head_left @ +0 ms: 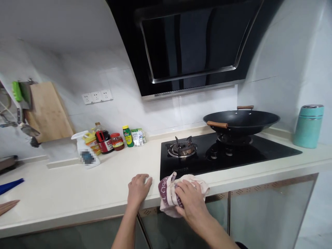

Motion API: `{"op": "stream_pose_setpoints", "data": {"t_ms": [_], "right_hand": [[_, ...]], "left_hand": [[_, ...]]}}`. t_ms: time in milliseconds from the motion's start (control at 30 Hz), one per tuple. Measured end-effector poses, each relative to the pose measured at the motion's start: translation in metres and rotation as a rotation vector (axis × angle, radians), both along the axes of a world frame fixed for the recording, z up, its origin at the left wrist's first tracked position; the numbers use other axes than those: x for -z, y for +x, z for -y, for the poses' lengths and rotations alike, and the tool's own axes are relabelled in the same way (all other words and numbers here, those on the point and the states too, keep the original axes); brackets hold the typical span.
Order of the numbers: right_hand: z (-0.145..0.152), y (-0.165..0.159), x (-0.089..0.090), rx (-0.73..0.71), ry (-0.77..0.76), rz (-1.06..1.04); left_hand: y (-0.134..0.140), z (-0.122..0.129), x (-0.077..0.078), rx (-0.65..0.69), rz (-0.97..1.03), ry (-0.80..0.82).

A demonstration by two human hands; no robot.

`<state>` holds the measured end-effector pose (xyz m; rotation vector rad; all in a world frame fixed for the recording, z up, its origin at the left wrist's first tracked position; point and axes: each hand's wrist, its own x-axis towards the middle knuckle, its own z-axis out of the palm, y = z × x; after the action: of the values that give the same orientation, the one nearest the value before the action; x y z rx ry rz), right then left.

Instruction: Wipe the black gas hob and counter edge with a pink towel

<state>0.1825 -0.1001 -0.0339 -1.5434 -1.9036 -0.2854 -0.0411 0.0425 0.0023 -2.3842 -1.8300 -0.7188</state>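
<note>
My right hand (190,200) grips a bunched pink-and-maroon cloth (168,195) at the counter's front edge, just before the gas stove (197,162). Part of the cloth hangs over the edge, and its upper folds touch the stove's front border. To the left, my left hand (139,188) rests on the white countertop (77,193), fingers loosely bent and thumb apart, holding nothing that I can see. Behind the hands is the bare left burner (182,148). A black wok (241,122) with wooden handles sits on the right burner.
Along the back wall stand a white spray bottle (86,152), a dark sauce bottle (103,140), a red-lidded jar (117,142) and a green bottle (128,136). A turquoise canister (308,126) is at far right. The range hood (192,45) hangs above; a cutting board (50,112) hangs left.
</note>
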Motion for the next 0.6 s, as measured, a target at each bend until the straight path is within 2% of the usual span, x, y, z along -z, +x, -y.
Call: {"op": "stream_pose_setpoints", "data": {"t_ms": [100, 233, 333, 400, 500, 600], "right_hand": [[0.006, 0.004, 0.000, 0.017, -0.019, 0.083], [0.010, 0.007, -0.013, 0.057, -0.112, 0.145], [0.002, -0.008, -0.025, 0.174, -0.223, 0.210], [-0.008, -0.023, -0.030, 0.199, -0.246, 0.244], [-0.020, -0.040, -0.030, 0.154, -0.225, 0.275], [-0.024, -0.040, -0.021, 0.106, -0.194, 0.268]], "left_hand": [[0.000, -0.001, 0.001, -0.002, 0.004, 0.011], [0.001, 0.000, 0.002, -0.002, 0.009, 0.016], [0.002, 0.001, 0.001, -0.005, 0.014, 0.021], [0.002, 0.002, 0.001, -0.007, 0.015, 0.022], [0.003, 0.002, 0.000, -0.009, 0.014, 0.020], [0.002, 0.002, 0.000, -0.006, 0.016, 0.017]]}}
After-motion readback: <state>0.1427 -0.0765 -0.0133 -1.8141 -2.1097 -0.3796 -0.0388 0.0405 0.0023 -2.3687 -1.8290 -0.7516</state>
